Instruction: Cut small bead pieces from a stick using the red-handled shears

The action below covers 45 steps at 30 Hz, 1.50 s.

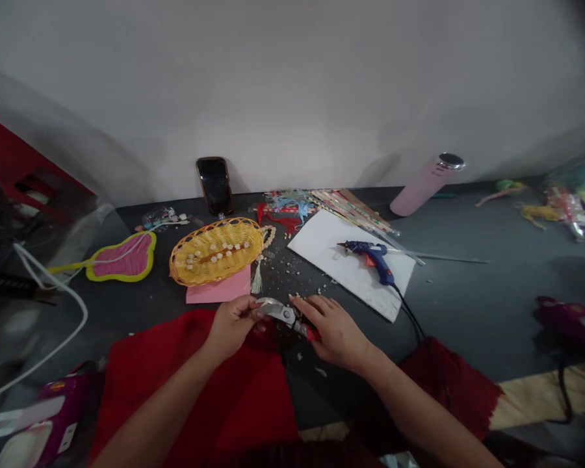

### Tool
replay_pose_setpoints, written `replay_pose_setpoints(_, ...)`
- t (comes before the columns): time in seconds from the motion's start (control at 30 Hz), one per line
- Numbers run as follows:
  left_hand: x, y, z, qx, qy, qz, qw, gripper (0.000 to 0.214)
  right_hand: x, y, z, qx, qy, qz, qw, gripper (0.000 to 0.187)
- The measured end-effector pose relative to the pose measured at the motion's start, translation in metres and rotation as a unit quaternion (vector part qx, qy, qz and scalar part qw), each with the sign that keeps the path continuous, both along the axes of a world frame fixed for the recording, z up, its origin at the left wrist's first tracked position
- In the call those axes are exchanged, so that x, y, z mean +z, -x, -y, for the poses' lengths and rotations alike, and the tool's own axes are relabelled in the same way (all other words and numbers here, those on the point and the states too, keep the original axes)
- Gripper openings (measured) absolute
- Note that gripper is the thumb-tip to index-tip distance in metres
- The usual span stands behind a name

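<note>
My right hand [332, 330] is closed around the red handles of a pair of cutting pliers [283, 313], whose silver jaws point left. My left hand [234, 322] is pinched at the jaw tips, gripping a small piece that I cannot make out. Both hands hover over the dark table near its front edge, above a red cloth [195, 390]. Small pale beads and cut bits [292, 273] lie scattered just behind the hands.
A yellow woven basket [217, 250] with beads sits on pink paper [219, 291]. A blue glue gun [373, 255] lies on a white sheet [322, 244]. Behind are sticks [355, 211], a phone [215, 185], a pink bottle [424, 185]. A pink-green swatter [124, 257] lies left.
</note>
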State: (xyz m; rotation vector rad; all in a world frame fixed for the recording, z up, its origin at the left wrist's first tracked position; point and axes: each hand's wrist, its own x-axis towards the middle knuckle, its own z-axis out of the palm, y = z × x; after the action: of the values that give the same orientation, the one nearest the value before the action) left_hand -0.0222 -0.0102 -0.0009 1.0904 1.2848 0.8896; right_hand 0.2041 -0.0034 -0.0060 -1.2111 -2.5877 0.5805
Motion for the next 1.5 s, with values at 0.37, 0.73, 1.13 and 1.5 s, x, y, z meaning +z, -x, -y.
replay_pose_setpoints(0.37,-0.0047,0.0006,0.0012,-0.009,0.0,0.019,1.0,0.011,-0.0014,0.0029,0.0023,-0.013,0.01,-0.007,1.0,0.055)
replay_pose_setpoints(0.73,-0.0027,0.0028,0.0014,-0.044,0.002,0.036,0.998,0.011,0.0016,0.0009,-0.0007,0.008,0.012,0.013,1.0,0.064)
replay_pose_setpoints(1.13,-0.0071,0.0031,0.0008,-0.043,0.002,0.035,0.998,0.016,-0.001,0.0024,0.0022,-0.008,0.011,0.0,1.0,0.055)
replay_pose_setpoints(1.5,-0.0051,-0.0035,-0.0001,0.02,-0.022,0.019,0.999,0.013,-0.0077,0.0054,0.0025,-0.029,-0.006,0.006,1.0,0.061)
